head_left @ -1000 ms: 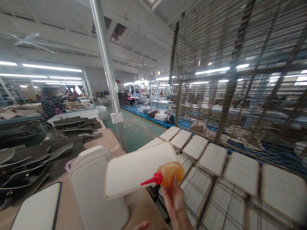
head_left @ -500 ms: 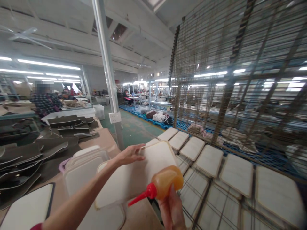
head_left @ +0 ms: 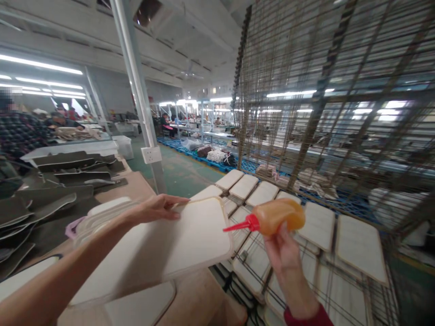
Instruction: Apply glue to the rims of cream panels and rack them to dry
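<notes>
My left hand [head_left: 158, 208] grips the far edge of a large white panel [head_left: 190, 235] with rounded corners, which reaches from the lower left to the centre. My right hand [head_left: 283, 249] is closed round a squeeze bottle [head_left: 278, 216] of amber liquid. The bottle's red nozzle [head_left: 241, 225] points left, its tip beside the panel's right edge. A yellowish line runs along that edge. Under the held panel, part of another white panel [head_left: 142, 305] shows on the brown table [head_left: 193, 299].
Rows of white panels [head_left: 360, 244] lie on a wire rack at the right, below a raised wire mesh [head_left: 288, 90]. Dark curved sheets [head_left: 44, 206] are heaped at the left. A metal post [head_left: 136, 86] stands beyond the table. A person [head_left: 20, 131] in checked clothing is at far left.
The bottle and my right hand have moved right and up, with the nozzle now at the panel's right edge. My left hand and the view have shifted; more of the panel shows.
</notes>
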Tool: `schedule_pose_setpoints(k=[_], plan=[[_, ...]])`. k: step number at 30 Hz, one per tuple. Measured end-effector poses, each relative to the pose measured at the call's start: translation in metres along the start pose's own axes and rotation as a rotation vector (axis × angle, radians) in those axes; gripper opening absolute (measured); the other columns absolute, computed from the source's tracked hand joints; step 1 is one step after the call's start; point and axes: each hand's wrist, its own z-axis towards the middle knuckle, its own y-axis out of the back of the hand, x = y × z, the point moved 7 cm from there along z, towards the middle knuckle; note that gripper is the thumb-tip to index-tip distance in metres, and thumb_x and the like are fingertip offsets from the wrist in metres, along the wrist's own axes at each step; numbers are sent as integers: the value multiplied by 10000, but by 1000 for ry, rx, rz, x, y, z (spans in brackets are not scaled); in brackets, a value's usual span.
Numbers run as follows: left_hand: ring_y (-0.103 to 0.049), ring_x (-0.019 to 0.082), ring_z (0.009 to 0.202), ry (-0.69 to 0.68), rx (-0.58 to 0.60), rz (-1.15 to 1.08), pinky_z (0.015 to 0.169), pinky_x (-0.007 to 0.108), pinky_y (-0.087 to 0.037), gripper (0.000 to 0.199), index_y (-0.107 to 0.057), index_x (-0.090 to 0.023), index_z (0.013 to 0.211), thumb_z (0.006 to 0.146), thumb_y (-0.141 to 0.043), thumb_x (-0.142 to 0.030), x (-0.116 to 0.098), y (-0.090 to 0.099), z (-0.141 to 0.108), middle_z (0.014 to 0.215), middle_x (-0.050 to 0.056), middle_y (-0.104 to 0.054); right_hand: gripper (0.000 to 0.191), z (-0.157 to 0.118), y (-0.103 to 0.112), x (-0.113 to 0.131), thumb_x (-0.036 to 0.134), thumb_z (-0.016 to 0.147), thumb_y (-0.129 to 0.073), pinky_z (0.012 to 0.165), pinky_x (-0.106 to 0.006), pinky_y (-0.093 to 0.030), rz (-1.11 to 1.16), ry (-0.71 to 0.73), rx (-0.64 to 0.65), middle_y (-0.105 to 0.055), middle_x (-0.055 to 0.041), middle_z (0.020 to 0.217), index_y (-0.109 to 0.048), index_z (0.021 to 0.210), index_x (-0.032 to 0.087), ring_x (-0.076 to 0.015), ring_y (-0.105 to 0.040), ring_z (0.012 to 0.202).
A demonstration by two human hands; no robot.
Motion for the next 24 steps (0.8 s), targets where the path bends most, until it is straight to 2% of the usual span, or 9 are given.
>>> schedule_pose_setpoints(k=[2,4,9,12,18,24], plan=[[-613,229,914,52,118,-115,773,273,-464,644,-577,-177,1297,691,-713,-347,-1,-10,-9,1045,30,-692,461,18,-18,17,299,457,-897,753,-231,-556,-49,99,97,-757,39,852,-718,880,271,-130,-690,756],[-622,234,939,75,193,-177,790,271,-467,617,-581,-203,1295,705,-715,-323,-5,-15,-17,1093,22,-691,445,28,-30,25,284,465,-890,767,-256,-549,-100,149,178,-754,33,841,-714,874,273,-133,-683,745],[-630,229,924,58,264,-166,763,229,-461,587,-583,-186,1297,734,-703,-303,-20,-18,-31,1064,25,-706,368,33,-40,27,290,465,-881,702,-276,-546,-215,186,276,-738,20,730,-705,788,263,-140,-661,675],[-633,244,942,54,313,-195,773,237,-467,596,-567,-200,1315,745,-699,-313,-26,-19,-37,1079,30,-704,347,34,-43,28,286,450,-888,670,-248,-543,-236,189,298,-726,34,700,-698,741,268,-122,-648,650],[-623,287,1009,81,315,-201,802,268,-479,630,-539,-204,1341,748,-697,-347,-30,-18,-43,1146,54,-684,350,34,-40,23,293,396,-906,634,-231,-547,-236,138,283,-715,47,678,-694,674,270,-109,-636,625],[-599,297,1073,50,369,-233,877,301,-468,607,-521,-215,1355,775,-678,-304,-33,-20,-47,1178,56,-670,381,27,-36,21,326,412,-901,642,-261,-544,-247,108,288,-720,35,690,-703,734,283,-134,-646,659]])
